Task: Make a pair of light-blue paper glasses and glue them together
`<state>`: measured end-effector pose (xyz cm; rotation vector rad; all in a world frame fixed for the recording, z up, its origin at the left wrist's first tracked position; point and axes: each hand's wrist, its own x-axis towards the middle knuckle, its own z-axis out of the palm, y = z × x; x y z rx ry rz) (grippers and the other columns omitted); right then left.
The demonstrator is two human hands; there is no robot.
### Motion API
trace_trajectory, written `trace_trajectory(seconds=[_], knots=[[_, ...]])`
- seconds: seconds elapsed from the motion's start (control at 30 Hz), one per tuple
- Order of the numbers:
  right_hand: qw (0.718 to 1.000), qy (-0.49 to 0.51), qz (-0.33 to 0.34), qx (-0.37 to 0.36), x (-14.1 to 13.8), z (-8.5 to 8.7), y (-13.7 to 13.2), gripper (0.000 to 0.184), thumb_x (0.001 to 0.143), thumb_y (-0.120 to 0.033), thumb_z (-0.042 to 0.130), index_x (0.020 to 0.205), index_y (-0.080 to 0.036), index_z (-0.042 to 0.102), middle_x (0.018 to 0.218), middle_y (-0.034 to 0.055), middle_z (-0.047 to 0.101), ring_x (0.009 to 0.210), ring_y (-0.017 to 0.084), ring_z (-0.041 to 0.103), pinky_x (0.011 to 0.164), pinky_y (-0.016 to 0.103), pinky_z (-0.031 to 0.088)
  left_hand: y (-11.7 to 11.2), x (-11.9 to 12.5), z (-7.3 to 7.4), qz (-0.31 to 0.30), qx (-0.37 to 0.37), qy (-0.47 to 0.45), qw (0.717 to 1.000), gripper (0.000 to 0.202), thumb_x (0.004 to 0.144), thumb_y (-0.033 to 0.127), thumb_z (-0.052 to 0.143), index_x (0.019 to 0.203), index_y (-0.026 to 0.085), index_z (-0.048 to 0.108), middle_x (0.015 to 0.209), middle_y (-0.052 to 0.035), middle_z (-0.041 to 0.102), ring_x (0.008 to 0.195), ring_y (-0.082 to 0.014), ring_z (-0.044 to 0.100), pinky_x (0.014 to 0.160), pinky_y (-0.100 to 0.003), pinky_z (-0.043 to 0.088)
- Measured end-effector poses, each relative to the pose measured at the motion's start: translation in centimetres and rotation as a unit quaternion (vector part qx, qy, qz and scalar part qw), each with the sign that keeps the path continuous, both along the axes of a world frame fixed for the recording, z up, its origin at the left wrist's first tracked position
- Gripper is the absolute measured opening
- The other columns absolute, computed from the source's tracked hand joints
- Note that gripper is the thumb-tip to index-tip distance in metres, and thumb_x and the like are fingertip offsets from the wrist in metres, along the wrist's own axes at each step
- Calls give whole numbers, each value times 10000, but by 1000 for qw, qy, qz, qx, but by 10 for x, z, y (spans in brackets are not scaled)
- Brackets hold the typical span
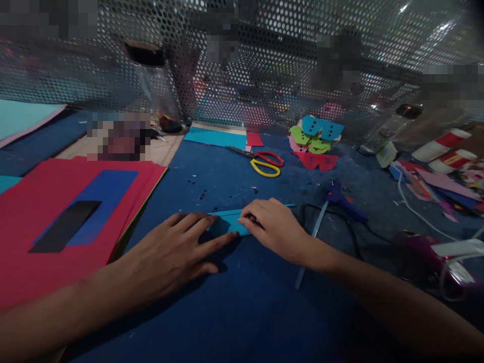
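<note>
A light-blue piece of paper (227, 222), apparently folded into a narrow strip, lies on the dark blue table in front of me. My left hand (185, 239) rests on its left part, fingers spread and pressing it down. Over the right part, my right hand (274, 229) is closed, with thumb and fingers curled together against the paper. Something dark shows between those fingers, too small to make out. A thin pointed end of the paper sticks out beyond the right hand. Scissors (260, 162) with one red and one yellow handle lie open behind the hands.
Red sheets (91, 272) carry blue and black paper pieces at left. A blue glue gun (346, 201) with a glue stick (312, 247) and cord lies right. Colored paper cutouts (315, 138) stand by the perforated metal screen (257, 65). Glass jars (155, 85) stand behind.
</note>
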<state>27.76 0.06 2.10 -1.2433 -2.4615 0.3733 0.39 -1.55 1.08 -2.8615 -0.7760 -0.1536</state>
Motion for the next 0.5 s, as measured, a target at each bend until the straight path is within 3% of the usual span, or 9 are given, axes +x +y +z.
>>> trace_trajectory(seconds=[0.13,0.33,0.5], knots=[[997,-3,29,78,6,5,-5,186,1103,-291,504,1093,-178,651,1125,88,700,1060,227,612,906,362,399,-1,1,0,5,-1,1,1000,600,1057,548,511,1613,341,423,1300,-148,646,1135,-363,615,883,-485,474],[978,-85,134,133,6,6,-13,224,1095,-222,452,1106,-150,664,1067,107,684,979,243,576,824,390,387,-1,3,0,7,-7,-14,1000,610,1048,573,514,1601,326,439,1299,-147,658,1156,-357,608,898,-471,471],[974,-101,136,148,7,3,-13,210,1080,-196,466,1107,-146,668,1057,116,692,975,253,568,828,398,379,-3,4,2,17,-11,-19,1000,627,1048,570,517,1617,326,414,1303,-145,658,1126,-351,614,899,-471,472]])
